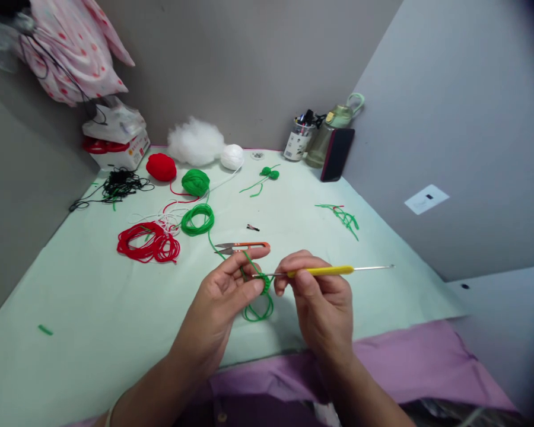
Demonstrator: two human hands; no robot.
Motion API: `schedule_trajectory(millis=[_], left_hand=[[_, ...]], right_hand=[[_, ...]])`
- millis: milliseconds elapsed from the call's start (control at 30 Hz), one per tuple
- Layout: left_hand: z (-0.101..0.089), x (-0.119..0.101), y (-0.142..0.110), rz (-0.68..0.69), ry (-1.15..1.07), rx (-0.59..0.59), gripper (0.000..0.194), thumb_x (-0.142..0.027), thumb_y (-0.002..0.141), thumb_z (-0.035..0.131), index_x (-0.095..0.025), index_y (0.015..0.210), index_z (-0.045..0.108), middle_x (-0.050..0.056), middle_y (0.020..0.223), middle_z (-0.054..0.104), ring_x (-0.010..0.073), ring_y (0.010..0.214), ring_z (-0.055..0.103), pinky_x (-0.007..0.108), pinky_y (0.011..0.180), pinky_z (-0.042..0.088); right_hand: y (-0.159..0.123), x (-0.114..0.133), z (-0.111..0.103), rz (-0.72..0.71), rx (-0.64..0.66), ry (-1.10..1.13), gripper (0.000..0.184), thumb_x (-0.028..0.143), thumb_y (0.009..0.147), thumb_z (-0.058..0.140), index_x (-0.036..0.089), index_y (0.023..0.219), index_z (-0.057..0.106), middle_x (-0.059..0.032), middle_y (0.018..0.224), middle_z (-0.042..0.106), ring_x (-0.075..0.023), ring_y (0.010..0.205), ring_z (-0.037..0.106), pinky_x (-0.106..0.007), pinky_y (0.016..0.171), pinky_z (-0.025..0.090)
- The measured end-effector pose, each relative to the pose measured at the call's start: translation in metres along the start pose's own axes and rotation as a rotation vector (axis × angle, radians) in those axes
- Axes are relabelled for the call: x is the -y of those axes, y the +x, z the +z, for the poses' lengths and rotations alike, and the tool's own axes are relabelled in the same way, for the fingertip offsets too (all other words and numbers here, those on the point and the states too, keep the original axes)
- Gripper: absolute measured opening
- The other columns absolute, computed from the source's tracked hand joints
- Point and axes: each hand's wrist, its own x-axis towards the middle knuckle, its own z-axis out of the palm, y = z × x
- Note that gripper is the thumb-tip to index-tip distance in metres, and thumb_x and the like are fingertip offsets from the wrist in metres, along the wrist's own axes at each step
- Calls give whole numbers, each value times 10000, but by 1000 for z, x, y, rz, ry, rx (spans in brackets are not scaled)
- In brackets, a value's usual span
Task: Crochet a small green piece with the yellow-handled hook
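Between thumb and fingers, my left hand (225, 293) pinches a small green crochet piece (266, 284). Green yarn runs up over its raised index finger, and a loose green loop (258, 317) hangs below. My right hand (323, 296) grips a crochet hook (324, 271) by its yellow handle. The hook's left metal tip lies at the green piece, while the other metal end points right. Just beyond my left fingers, orange-handled thread snips (244, 246) rest on the table. Behind them are a green yarn coil (198, 220) and a green yarn ball (196, 182).
Back left hold a red yarn ball (161, 167), red yarn coil (145, 243), black yarn tangle (120, 185), white stuffing (196, 142) and white yarn ball (232, 156). A pen cup (297, 143), bottle (319, 142) and phone (337, 155) stand back right. Green scraps (345, 219) lie right.
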Motion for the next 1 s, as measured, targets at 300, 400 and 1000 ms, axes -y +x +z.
schedule_trajectory(millis=[300, 400, 1000], left_hand=[[0, -2, 1, -59, -87, 51, 523, -278, 775, 945, -228, 1277, 806, 23, 917, 715, 197, 927, 649, 337, 936, 461], [-2, -1, 3, -60, -71, 44, 562, -275, 767, 941, -231, 1308, 799, 18, 892, 689, 204, 931, 630, 332, 910, 455], [-3, 1, -2, 34, 122, 14, 424, -236, 803, 939, -313, 1211, 853, 9, 906, 715, 181, 943, 673, 287, 912, 540]], right_hand=[[-3, 0, -3, -8, -5, -54, 161, 328, 1050, 684, 249, 1003, 816, -32, 908, 749, -143, 678, 679, -300, 636, 594], [-2, 0, -5, -4, -3, -60, 168, 323, 1060, 666, 256, 1007, 810, -21, 884, 734, -141, 681, 675, -298, 646, 589], [-1, 2, -4, -81, 66, -117, 169, 263, 1054, 684, 273, 1048, 853, -43, 954, 821, -174, 865, 735, -300, 746, 600]])
